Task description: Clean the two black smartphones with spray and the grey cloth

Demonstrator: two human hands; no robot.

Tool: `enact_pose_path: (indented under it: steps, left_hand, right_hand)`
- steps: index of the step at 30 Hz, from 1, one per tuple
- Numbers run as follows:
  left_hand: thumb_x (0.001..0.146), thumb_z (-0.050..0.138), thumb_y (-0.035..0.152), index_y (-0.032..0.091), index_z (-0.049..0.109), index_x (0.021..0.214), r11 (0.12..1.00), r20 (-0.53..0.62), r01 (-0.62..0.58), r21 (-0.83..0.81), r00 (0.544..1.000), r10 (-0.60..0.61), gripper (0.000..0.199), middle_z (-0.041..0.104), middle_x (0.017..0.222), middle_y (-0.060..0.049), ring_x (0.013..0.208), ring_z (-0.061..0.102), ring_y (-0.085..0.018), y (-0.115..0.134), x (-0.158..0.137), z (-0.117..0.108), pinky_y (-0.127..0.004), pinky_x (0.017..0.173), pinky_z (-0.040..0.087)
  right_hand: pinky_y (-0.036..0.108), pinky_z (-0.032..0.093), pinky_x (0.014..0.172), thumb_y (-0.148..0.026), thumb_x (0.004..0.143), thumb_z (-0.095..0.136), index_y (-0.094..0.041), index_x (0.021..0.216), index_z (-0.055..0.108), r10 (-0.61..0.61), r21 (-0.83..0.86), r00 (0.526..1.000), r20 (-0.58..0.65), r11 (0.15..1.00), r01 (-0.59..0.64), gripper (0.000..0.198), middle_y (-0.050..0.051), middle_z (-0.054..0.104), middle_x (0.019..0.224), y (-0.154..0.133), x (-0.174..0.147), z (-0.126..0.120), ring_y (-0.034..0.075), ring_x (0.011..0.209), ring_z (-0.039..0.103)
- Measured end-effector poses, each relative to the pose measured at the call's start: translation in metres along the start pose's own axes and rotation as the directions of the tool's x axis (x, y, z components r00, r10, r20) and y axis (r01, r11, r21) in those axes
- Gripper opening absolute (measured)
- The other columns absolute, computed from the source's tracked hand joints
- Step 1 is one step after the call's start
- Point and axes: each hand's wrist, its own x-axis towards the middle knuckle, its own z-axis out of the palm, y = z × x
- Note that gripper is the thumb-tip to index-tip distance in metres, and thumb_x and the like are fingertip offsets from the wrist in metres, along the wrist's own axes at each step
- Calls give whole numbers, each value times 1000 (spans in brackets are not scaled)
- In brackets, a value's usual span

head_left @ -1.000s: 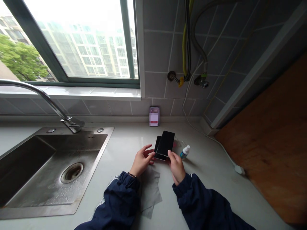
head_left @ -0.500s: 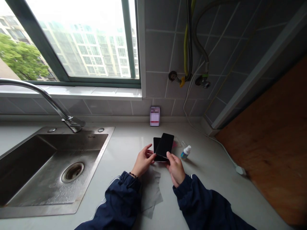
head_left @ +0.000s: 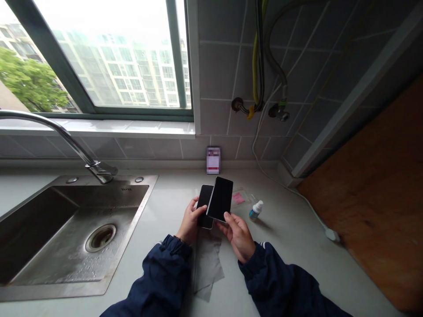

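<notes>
My left hand [head_left: 189, 221] is closed around the edges of a black smartphone [head_left: 205, 193], which is held above the counter with its dark face up. A second black smartphone [head_left: 220, 197] overlaps its right side and tilts a little to the right. Its lower right corner is pinched by my right hand [head_left: 239, 235], thumb on top. Below the hands a thin grey cloth [head_left: 209, 266] lies creased on the counter, partly covered by my left sleeve. Just beyond my right hand are a clear phone case with a pink piece [head_left: 238, 198] and a small white-capped bottle [head_left: 255, 210].
A lit phone [head_left: 213, 160] leans against the tiled wall at the back. To the left is a steel sink [head_left: 132, 220] with a curved faucet [head_left: 69, 136]. A white cable [head_left: 297, 191] runs down the wall and along the right side of the counter [head_left: 291, 233].
My left hand and its smartphone have moved left, and the other smartphone has shifted slightly left and up with my right hand. The two phones overlap less, and more of the clear case shows.
</notes>
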Motion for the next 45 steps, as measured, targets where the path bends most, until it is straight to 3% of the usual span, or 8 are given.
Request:
enact_pose_path:
  steps: [4,7,10,12,14,24,36,45]
  left_hand:
    - [79,77,35,24,55,126,994,12,48,-94,999,-47,53,72,95,-2,72,69,-16,4,-4,3,-27,60,56]
    - [84,73,34,27,54,130,989,2,44,-144,999,-44,51,72,109,-5,79,70,-18,8,-5,4,-31,65,59]
    - [89,66,40,25,53,138,973,66,56,-222,997,-42,52,67,131,-11,93,72,-22,14,-6,4,-38,77,61]
    - [93,59,48,21,53,141,957,123,95,-274,990,-63,56,61,141,-14,105,71,-27,19,-7,4,-43,85,60]
    - [95,53,56,19,54,142,944,145,129,-305,986,-87,60,59,143,-16,109,70,-30,22,-8,5,-46,87,60]
    - [95,46,66,23,45,149,934,145,121,-337,987,-76,69,61,141,-17,101,72,-31,18,-5,-1,-50,85,59]
    - [93,44,69,22,40,151,931,196,130,-340,978,-65,75,59,141,-21,108,70,-39,15,-7,-2,-54,85,58]
    - [98,42,61,21,38,154,904,208,157,-397,975,-78,70,62,136,-22,102,72,-38,16,-8,-2,-55,81,60]
  right_hand:
    - [36,55,95,-53,78,81,-18,101,74,-24,26,999,26,999,23,42,9,74,109,-3,1,-1,24,108,68]
    - [35,58,88,-52,76,83,-19,99,69,-29,38,999,-34,999,30,42,7,73,107,-2,6,-6,24,103,70]
    - [33,59,67,-58,75,81,-21,84,59,6,8,997,-78,1000,-5,44,-2,67,70,1,11,-12,17,65,68]
    - [30,56,55,-64,77,77,-23,75,50,26,-45,996,-89,999,-30,50,-9,51,50,2,15,-17,10,42,51]
    - [27,54,50,-68,77,74,-23,73,45,41,-99,994,-99,994,-51,54,-12,44,45,3,18,-20,7,36,40]
    - [23,49,37,-72,72,74,-25,77,42,165,-217,981,-103,959,-184,57,-16,38,41,2,27,-32,6,29,31]
    - [27,56,38,-54,86,67,-25,82,43,307,-342,948,-79,885,-316,39,-16,39,41,-3,34,-49,4,28,27]
    - [27,52,34,-52,79,73,-23,91,49,282,-400,955,-88,869,-293,40,-14,43,41,-4,27,-55,7,28,33]
